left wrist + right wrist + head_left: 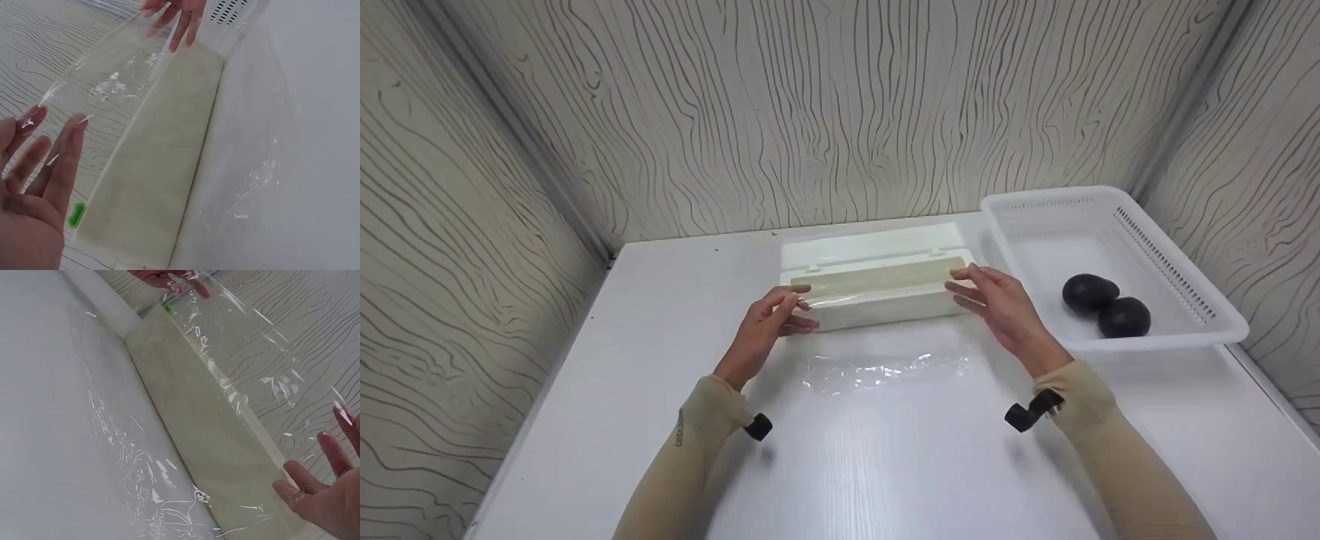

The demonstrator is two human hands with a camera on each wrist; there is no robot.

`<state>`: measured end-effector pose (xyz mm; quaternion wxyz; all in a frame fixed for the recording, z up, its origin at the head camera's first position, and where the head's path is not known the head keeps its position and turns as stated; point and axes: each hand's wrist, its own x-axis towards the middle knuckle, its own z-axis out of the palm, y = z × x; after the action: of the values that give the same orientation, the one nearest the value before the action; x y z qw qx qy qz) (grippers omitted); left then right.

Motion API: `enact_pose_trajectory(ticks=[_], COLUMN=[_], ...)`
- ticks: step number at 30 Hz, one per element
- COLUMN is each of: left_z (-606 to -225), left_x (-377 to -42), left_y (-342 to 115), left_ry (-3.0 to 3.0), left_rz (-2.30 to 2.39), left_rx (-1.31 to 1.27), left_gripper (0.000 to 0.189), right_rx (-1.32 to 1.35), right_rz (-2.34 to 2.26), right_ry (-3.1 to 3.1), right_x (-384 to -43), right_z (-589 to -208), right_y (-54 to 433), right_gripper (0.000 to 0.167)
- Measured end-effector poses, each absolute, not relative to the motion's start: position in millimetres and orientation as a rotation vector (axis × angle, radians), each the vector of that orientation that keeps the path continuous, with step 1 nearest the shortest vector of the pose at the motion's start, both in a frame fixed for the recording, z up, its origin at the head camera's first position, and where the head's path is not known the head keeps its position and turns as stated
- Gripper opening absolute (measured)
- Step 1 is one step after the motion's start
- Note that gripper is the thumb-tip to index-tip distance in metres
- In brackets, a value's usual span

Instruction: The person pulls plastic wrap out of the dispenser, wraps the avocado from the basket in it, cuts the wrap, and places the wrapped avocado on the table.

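A sheet of clear cling film [885, 371] drapes over the front of an open, pale, long box [885, 309] and down onto the white table. My left hand [767, 328] pinches the film at the left end of the box, its other fingers spread. At the right end, my right hand [997, 304] pinches the film's other side. Between the hands, the film [109, 84] stretches above the box in the left wrist view. The hinged lid [877, 241] lies back behind the box. A small green piece [76, 215] shows at one end of the box.
A white perforated basket [1185, 270] stands to the right, holding two dark, rounded objects [1124, 318]. The white table [660, 315] ends at a wood-patterned wall [840, 112] behind the box, with matching side walls.
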<state>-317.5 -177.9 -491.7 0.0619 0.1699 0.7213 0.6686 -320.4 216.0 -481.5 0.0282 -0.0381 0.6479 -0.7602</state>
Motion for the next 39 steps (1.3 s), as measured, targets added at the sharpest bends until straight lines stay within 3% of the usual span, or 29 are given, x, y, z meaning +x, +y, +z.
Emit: enact_pose_trajectory(ticks=[4,10,13,23,39], left_z=[-490,-498,-502,-503,-512], left_x=[-310,-293,-285,-265,-250], left_y=[-178,-185,-189,-197,-197], left_ry=[2.143,2.049,2.0,1.893,1.64], left_rz=[1.978,1.848,1.774,1.662,1.408], left_rx=[0.463,0.481,0.497,0.558,0.686], left_gripper=[0.052,0.032,0.032,0.04,0.035], right_rx=[-0.09,-0.083,-0.097,-0.255,-0.321], right_rz=[-2.29,-2.142,-2.057,-1.811,-1.598], right_ry=[2.03,2.113,2.137,2.06,1.986], right_x=[-313,-295,-286,-261,-249], right_z=[-480,-480,-482,-495,-510], right_y=[215,214,216,228,250], right_gripper=[0.036,0.04,0.042,0.068,0.069])
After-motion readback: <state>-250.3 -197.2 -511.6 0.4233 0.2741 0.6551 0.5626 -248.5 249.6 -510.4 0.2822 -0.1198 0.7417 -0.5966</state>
